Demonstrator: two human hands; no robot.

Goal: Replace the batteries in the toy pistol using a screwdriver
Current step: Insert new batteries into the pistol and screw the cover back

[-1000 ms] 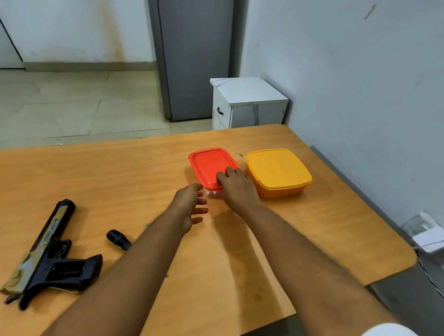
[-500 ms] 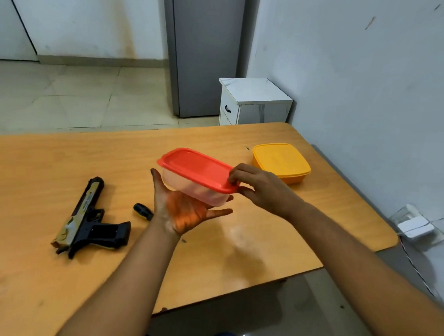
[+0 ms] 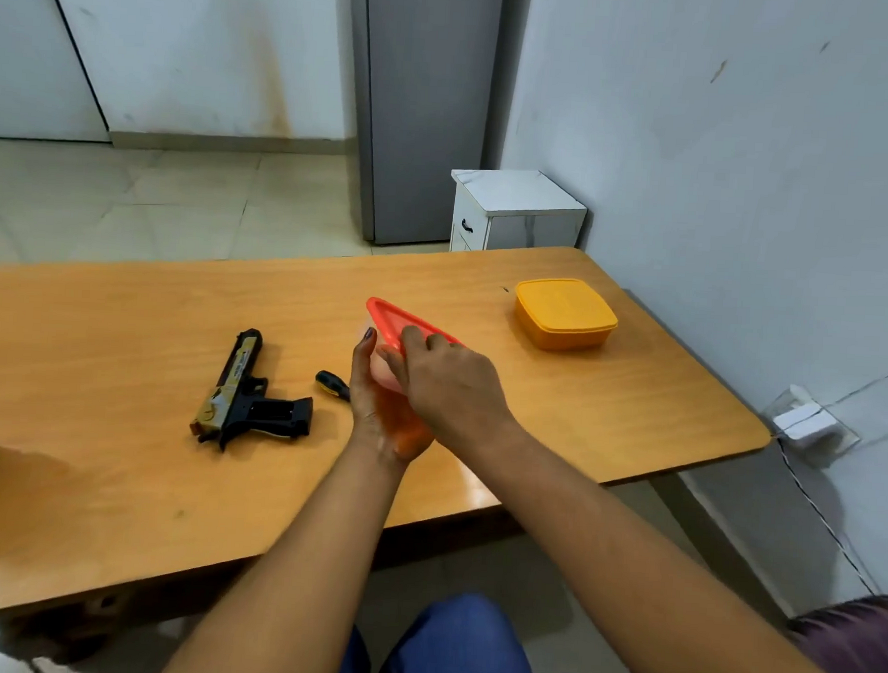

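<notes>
Yellow box (image 3: 565,314), white cabinet (image 3: 515,211)

The table (image 3: 116,473) across the middle of the frame looks like orange-brown wood laminate, smooth with a soft sheen and a brighter reflection at its near edge. On it, left of centre, the toy pistol (image 3: 246,395) appears to be matt black plastic with a worn tan slide. The red lid (image 3: 389,318) at centre is glossy plastic over a clear tub. The yellow box (image 3: 564,314) at upper right looks like smooth, matt plastic.
</notes>
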